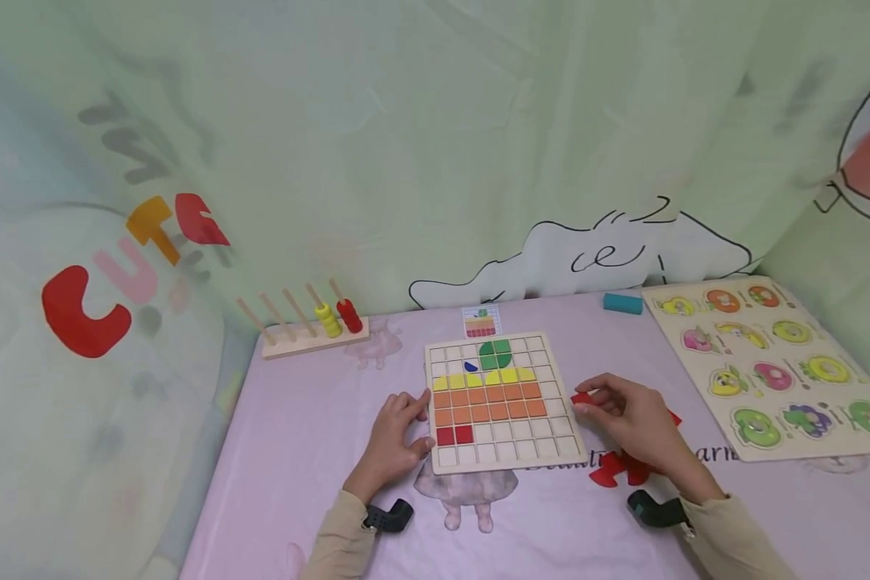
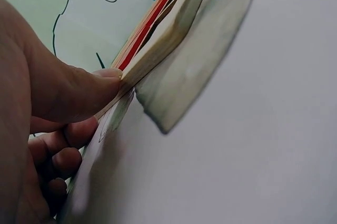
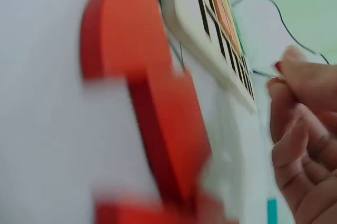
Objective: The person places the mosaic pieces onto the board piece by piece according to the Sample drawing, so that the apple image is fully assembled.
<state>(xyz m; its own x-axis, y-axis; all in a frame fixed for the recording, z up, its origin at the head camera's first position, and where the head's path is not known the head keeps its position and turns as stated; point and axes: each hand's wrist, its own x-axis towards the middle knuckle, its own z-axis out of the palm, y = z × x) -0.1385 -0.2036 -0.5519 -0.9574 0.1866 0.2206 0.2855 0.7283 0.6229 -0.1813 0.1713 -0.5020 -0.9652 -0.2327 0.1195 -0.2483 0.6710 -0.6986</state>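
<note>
A square wooden grid board lies on the table with orange, yellow, green, blue and red pieces set in its cells. Two red squares sit at the left of its second-lowest row. My left hand rests at the board's left edge, thumb and index finger touching the rim; its thumb shows against that edge in the left wrist view. Right of the board, my right hand pinches a small red piece between thumb and fingers, mostly covered by them. Loose red pieces lie below that hand.
A small pattern card lies behind the board. At the back left stands a peg rack with yellow and red beads. A teal cylinder is at the back, beside a wooden fruit puzzle board on the right.
</note>
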